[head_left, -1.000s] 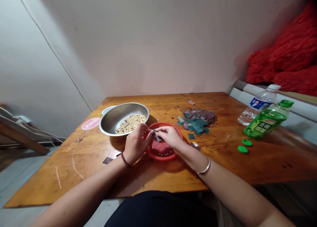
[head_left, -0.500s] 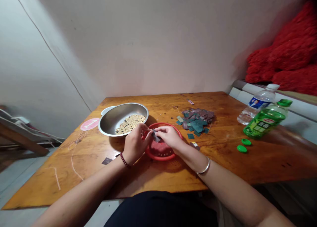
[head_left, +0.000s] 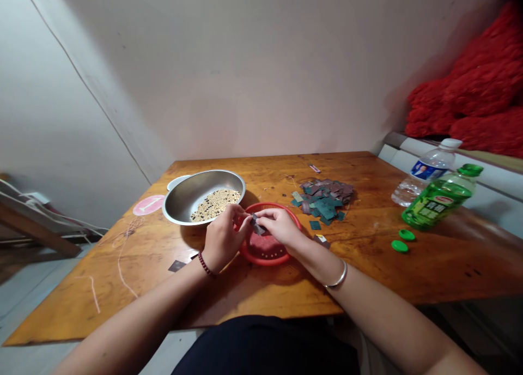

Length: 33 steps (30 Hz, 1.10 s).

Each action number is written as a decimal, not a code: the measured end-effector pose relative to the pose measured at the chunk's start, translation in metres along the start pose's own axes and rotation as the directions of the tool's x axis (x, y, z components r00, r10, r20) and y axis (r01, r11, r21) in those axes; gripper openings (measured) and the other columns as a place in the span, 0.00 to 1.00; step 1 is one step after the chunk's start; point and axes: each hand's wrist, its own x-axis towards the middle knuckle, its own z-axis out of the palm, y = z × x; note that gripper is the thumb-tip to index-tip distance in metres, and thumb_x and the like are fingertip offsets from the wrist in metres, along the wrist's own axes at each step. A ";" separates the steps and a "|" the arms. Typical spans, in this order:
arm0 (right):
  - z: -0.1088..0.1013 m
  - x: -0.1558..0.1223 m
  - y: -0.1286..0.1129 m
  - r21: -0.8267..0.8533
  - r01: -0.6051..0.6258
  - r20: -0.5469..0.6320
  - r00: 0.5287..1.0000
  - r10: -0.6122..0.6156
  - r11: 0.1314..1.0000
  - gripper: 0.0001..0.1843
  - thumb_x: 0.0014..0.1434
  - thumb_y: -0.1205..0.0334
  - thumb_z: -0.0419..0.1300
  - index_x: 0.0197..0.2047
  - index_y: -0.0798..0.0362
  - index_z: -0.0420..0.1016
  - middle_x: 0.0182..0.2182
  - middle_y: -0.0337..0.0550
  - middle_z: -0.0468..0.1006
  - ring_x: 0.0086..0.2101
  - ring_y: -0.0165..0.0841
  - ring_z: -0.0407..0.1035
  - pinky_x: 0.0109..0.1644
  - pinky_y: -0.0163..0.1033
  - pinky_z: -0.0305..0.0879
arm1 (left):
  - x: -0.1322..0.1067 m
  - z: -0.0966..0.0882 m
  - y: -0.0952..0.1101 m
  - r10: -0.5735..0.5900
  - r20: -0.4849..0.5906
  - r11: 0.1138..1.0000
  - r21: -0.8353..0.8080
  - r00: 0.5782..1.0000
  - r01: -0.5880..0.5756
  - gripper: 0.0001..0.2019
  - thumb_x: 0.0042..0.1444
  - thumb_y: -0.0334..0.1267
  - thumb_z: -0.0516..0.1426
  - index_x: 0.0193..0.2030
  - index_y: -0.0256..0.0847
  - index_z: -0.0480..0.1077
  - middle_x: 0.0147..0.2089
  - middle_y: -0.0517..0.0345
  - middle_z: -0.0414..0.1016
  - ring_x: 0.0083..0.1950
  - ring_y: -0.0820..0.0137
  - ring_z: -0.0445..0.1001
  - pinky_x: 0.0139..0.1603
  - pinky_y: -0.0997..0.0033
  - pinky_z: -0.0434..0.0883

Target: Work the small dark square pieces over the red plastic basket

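Note:
Above a red plastic basket (head_left: 261,262), my left hand (head_left: 224,236) and my right hand (head_left: 279,226) meet at their fingertips. Between them they pinch a small dark folded square of card or cloth (head_left: 257,226). Just behind my left hand stands a steel bowl (head_left: 180,200) holding mixed pale and dark beans (head_left: 214,205). To the right of the basket lies a heap of teal and mauve squares (head_left: 322,199). A bracelet of dark red beads circles my left wrist, and a silver bangle circles my right.
The wooden table (head_left: 368,266) holds a pink round tag (head_left: 148,205), loose string (head_left: 122,255) and a dark square (head_left: 177,266). At right stand a water bottle (head_left: 425,179) and a green bottle (head_left: 437,203), with green caps (head_left: 399,246) nearby. Red cloth (head_left: 478,86) lies behind.
Both hands stay over the basket with the dark square between them. Only the view has shifted slightly.

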 end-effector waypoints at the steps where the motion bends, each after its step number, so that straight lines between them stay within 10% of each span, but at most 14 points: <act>1: 0.000 0.000 0.000 0.001 0.000 0.000 1.000 0.000 1.000 0.12 0.45 0.63 0.59 0.32 0.58 0.78 0.27 0.41 0.77 0.25 0.27 0.68 0.31 0.34 0.64 | 0.000 0.000 0.000 0.000 -0.001 1.000 0.002 1.000 0.000 0.10 0.55 0.43 0.56 0.40 0.43 0.61 0.34 0.61 0.75 0.31 0.74 0.72 0.32 0.75 0.69; 33: 0.000 0.001 0.001 -0.009 0.005 0.009 1.000 -0.004 1.000 0.11 0.44 0.62 0.59 0.31 0.58 0.78 0.25 0.41 0.76 0.24 0.26 0.67 0.31 0.34 0.62 | -0.001 -0.001 0.002 0.066 -0.054 0.992 0.108 0.996 -0.060 0.10 0.54 0.43 0.57 0.38 0.42 0.63 0.32 0.62 0.76 0.28 0.75 0.72 0.27 0.77 0.65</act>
